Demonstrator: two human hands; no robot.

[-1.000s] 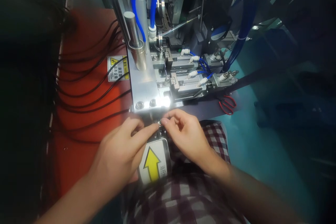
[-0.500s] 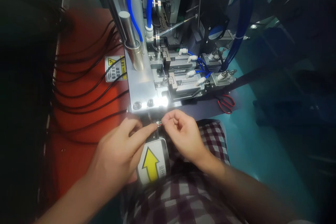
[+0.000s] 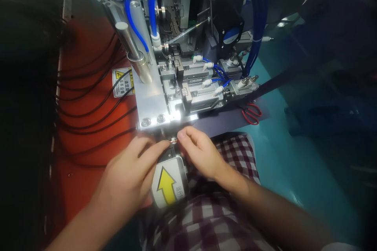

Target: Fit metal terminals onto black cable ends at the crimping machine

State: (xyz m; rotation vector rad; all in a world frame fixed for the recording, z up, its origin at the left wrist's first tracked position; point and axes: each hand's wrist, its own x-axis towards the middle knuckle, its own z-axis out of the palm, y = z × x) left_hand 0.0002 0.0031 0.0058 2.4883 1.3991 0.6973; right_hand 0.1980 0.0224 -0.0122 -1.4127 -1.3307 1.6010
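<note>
A tiny red-and-silver piece (image 3: 173,141) spans the gap between my fingertips, just in front of the machine's metal plate (image 3: 150,104). It is too small to tell its kind. My left hand (image 3: 129,168) is closed, its outstretched thumb at the left end of the piece and its other fingers curled and partly hidden. From the other side, my right hand (image 3: 200,151) pinches the right end between thumb and forefinger. Below the piece lies a white label with a yellow arrow (image 3: 166,186), partly covered by my left hand.
Pneumatic cylinders (image 3: 203,96) with white fittings and blue tubes (image 3: 153,8) stand beyond my hands. Red-handled scissors (image 3: 252,113) lie at the right. Black cables (image 3: 94,119) cross the orange-red surface (image 3: 88,188) on the left, near a warning sticker (image 3: 122,82).
The view has shifted slightly, so the machine and both hands sit a little further left. The fingertips still meet at the tiny piece, whose red part now shows more plainly.
</note>
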